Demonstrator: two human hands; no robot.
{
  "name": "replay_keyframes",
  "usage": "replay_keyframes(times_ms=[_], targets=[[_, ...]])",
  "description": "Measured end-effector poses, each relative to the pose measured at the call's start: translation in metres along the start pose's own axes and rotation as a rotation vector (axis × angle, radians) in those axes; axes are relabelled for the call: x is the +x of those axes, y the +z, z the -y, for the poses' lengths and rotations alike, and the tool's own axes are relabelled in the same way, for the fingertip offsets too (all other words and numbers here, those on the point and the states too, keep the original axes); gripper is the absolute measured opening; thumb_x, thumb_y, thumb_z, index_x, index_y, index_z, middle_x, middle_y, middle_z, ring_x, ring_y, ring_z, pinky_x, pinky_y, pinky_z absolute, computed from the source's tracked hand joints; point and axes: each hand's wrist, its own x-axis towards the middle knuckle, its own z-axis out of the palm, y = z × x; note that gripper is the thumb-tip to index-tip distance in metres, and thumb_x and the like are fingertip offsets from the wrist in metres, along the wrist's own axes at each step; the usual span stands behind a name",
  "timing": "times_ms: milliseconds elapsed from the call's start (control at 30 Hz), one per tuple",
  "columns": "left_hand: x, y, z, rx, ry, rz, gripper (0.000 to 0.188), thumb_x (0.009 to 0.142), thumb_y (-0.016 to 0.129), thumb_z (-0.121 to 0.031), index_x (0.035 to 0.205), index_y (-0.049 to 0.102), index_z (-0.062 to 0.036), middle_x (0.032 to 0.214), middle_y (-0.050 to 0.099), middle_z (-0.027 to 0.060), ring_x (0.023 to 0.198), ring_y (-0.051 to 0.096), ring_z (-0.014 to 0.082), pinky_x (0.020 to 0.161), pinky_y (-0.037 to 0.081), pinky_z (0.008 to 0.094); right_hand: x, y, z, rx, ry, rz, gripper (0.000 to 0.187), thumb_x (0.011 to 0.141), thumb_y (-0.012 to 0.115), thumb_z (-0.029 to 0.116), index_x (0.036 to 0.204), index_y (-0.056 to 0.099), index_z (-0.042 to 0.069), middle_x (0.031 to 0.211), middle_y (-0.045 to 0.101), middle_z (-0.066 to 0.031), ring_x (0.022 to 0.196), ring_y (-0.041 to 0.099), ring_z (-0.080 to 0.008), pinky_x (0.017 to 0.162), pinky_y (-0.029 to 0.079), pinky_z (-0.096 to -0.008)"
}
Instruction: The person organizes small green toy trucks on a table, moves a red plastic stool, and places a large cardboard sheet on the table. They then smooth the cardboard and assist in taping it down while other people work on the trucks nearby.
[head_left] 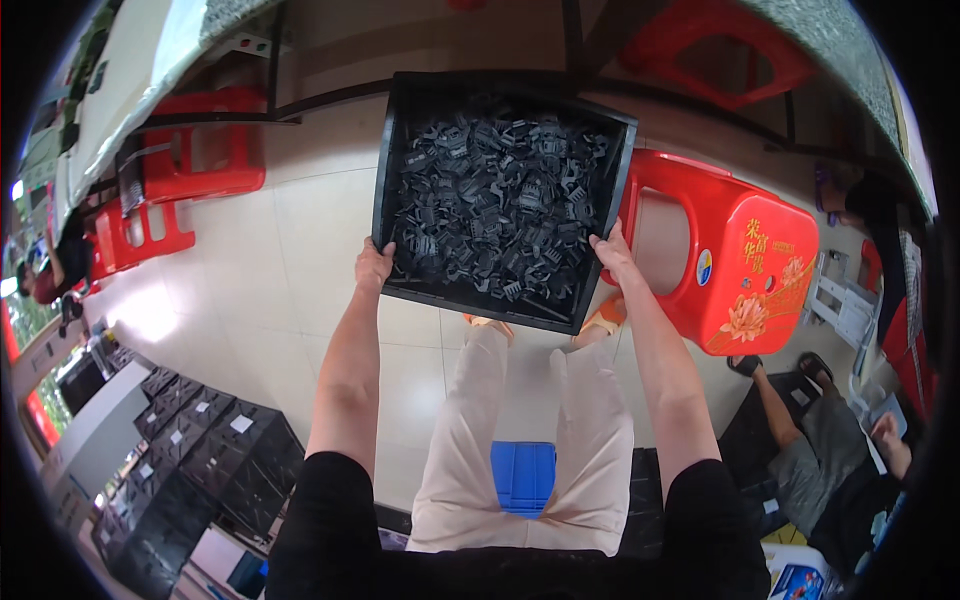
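Head view: tray (pixel 480 309) sits clasped between left fingers (pixel 387 250) and right fingers (pixel 597 242).

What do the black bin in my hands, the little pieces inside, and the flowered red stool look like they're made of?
Black bin: probably plastic, satin, with plain, straight walls.
Small black pieces: likely molded plastic, mostly matte, repeating notched shapes; coated metal can't be ruled out.
Red stool: most likely smooth plastic, slightly shiny, with rounded edges and even color.

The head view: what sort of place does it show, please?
Probably a workshop or factory room: a black tray holding many small dark parts, black crates with white labels at lower left, and a red stool at right.
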Motion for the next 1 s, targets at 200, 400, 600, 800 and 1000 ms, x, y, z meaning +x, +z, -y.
replay_keyframes(times_ms=[200, 400, 600, 800, 1000], targets=[[-0.027, 0.0, 0.002, 0.097, -0.023, 0.004, 0.027, 0.087, 0.053, -0.031, 0.093, 0.052, -0.0044, 0.084, 0.063, 0.0227, 0.082, 0.061, 0.0413, 0.07, 0.048, 0.0485, -0.013, -0.005, 0.055, -0.171, 0.0, -0.074, 0.062, 0.081, 0.055, 0.008, 0.137, 0.027, 0.011, 0.118, 0.055, -0.0198, 0.113, 0.051, -0.0294, 0.095, 0.038, -0.0341], [-0.038, 0.016, 0.017, 0.117, -0.059, -0.011, 0.03, 0.085, 0.055, -0.033, 0.094, 0.053, -0.0046, 0.084, 0.063, 0.0234, 0.082, 0.061, 0.0419, 0.07, 0.048, 0.049, -0.006, -0.006, 0.079, -0.34, -0.018, -0.037, 0.069, 0.078, 0.054, 0.015, 0.139, 0.022, 0.007, 0.113, 0.054, -0.0295, 0.109, 0.052, -0.0408, 0.094, 0.041, -0.0407], [-0.019, 0.024, 0.052, 0.139, -0.079, 0.103, 0.038, 0.085, 0.056, -0.037, 0.098, 0.053, -0.0018, 0.091, 0.063, 0.0245, 0.089, 0.06, 0.0418, 0.077, 0.048, 0.0471, 0.0, 0.01, 0.054, -0.242, -0.038, 0.101, 0.084, 0.081, 0.062, 0.025, 0.144, 0.007, 0.012, 0.126, 0.046, -0.0286, 0.119, 0.045, -0.0381, 0.101, 0.035, -0.0402], [-0.063, -0.026, -0.02, 0.057, 0.03, 0.175, 0.039, 0.084, 0.058, -0.029, 0.105, 0.054, 0.0025, 0.1, 0.06, 0.0261, 0.1, 0.058, 0.0378, 0.084, 0.046, 0.0431, -0.038, -0.002, 0.042, -0.144, -0.102, -0.174, 0.077, 0.082, 0.061, 0.033, 0.141, 0.02, 0.005, 0.136, 0.037, -0.0248, 0.124, 0.039, -0.0367, 0.104, 0.031, -0.0395], [-0.163, -0.025, -0.042, -0.175, 0.434, 0.288, 0.031, 0.082, 0.057, -0.028, 0.098, 0.063, -0.0023, 0.096, 0.064, 0.0186, 0.093, 0.06, 0.0347, 0.081, 0.048, 0.0391, -0.14, -0.079, 0.039, 0.015, -0.35, -0.292, 0.036, 0.082, 0.058, 0.023, 0.114, 0.057, 0.005, 0.102, 0.063, -0.0189, 0.096, 0.061, -0.0325, 0.084, 0.047, -0.0383]])
